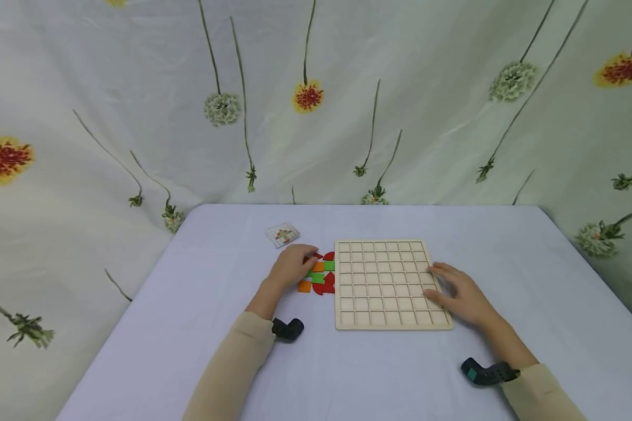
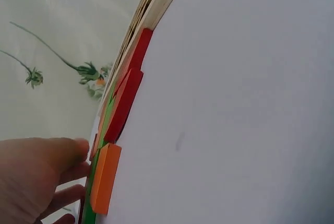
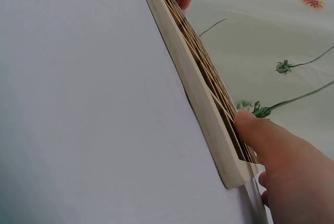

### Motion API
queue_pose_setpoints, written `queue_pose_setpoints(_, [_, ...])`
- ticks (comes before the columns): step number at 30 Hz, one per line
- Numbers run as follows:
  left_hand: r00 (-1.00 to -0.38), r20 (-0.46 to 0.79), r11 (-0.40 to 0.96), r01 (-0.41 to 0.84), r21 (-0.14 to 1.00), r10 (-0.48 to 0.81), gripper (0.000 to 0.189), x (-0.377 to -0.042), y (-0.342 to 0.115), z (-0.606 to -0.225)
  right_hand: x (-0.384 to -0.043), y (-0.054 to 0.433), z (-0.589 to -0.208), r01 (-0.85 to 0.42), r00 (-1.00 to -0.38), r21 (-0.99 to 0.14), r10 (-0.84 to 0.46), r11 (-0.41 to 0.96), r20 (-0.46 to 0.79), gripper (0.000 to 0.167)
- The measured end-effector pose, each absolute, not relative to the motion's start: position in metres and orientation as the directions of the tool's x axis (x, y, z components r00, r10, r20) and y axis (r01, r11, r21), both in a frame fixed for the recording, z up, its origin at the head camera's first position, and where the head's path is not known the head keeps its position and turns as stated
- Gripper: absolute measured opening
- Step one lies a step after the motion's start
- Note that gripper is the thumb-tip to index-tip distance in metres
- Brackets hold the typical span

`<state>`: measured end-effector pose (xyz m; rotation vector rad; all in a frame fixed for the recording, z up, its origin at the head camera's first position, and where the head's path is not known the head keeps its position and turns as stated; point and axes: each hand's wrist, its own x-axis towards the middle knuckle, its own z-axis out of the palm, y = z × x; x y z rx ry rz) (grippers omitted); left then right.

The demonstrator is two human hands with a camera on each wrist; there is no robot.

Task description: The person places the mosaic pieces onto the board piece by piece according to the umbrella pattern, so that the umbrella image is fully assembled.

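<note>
A square wooden grid board lies flat, its cells bare. Against its left side sits a cluster of flat pieces: green pieces, orange pieces and red pieces. My left hand reaches over the far left of this cluster, fingers loosely bent at the pieces and partly covering them. In the left wrist view, its thumb hovers beside an orange block. On the board's right edge rests my right hand, thumb and fingertips on the grid, fingers spread and relaxed.
A small card with a printed grid picture lies behind the left hand. White cloth covers the table, and a flower-patterned curtain hangs behind it. Each wrist wears a black camera band.
</note>
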<state>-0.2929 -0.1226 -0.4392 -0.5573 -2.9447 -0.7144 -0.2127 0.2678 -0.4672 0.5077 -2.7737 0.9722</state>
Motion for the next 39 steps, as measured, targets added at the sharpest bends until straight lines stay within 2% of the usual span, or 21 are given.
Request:
queue_pose_setpoints(13, [-0.948,0.173,0.812,0.317,0.490,0.266,0.018,-0.302,-0.113,-0.440,-0.214,0.269,-0.470,-0.351,-0.936,-0.579,-0.248,0.736,0.252,0.058])
queue_pose_setpoints(23, [-0.955,0.181,0.773,0.295,0.562,0.233,0.014,-0.303,-0.108,-0.437,-0.214,0.269,-0.470,-0.358,-0.932,-0.571,-0.249,0.739,0.261,0.058])
queue_pose_setpoints(39, [-0.940,0.236,0.683,0.341,0.646,0.246,0.011,-0.311,-0.098,-0.429,-0.214,0.268,-0.470,-0.344,-0.937,-0.564,-0.239,0.751,0.254,0.058])
